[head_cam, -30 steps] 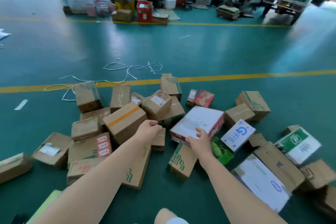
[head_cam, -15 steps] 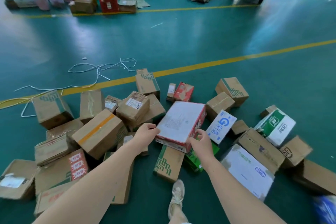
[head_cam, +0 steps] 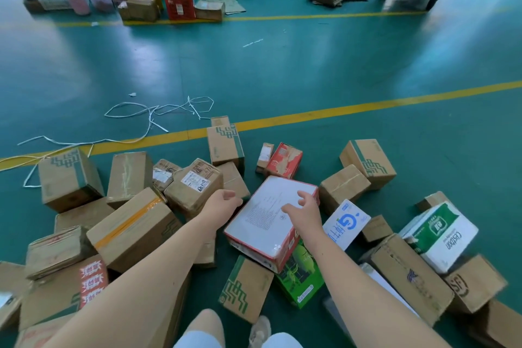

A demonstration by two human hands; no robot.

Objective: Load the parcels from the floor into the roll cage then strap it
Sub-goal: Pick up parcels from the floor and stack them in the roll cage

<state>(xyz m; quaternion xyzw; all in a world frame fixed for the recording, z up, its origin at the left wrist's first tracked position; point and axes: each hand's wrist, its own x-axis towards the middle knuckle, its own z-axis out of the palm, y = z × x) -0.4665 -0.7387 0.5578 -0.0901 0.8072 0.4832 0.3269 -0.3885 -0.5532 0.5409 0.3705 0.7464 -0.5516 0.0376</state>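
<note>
White-topped box (head_cam: 262, 223) with red-edged sides and a glossy skin, glare on the near corner. Reads as film-wrapped or coated card, so probably slick under bare fingers. Looks stiff, flat, wider than tall. Weight unknown, my guess is moderate.

It sits mid-pile, not flat on the floor. Near end is propped on a green carton (head_cam: 300, 277) and a brown carton with green print (head_cam: 245, 288). It looks tilted, so it may rock or slide if loaded from one side.

Right grip (head_cam: 303, 207): over the box top near the right edge, fingers spread, thumb out, nothing pinched. Can't tell if the palm touches the lid.

Left grip (head_cam: 223, 202): at the box's left edge, fingers curled in. Can't tell whether they hold the edge or just sit beside it.

Where to take hold, my call: opposite long sides, fingers hooked under the bottom edges, not palms on the glossy top. The propped near end should leave room to get fingers underneath.

Around it:
- blue-and-white carton (head_cam: 346, 220) just to the right
- red box (head_cam: 284, 161) just beyond the far end
- brown carton with orange tape (head_cam: 132, 229) to the left
- more brown parcels scattered on the green floor (head_cam: 282, 65)
- yellow line (head_cam: 367, 107) behind the pile, with loose white strapping (head_cam: 151, 118) lying across it

Roll cage not in view.
</note>
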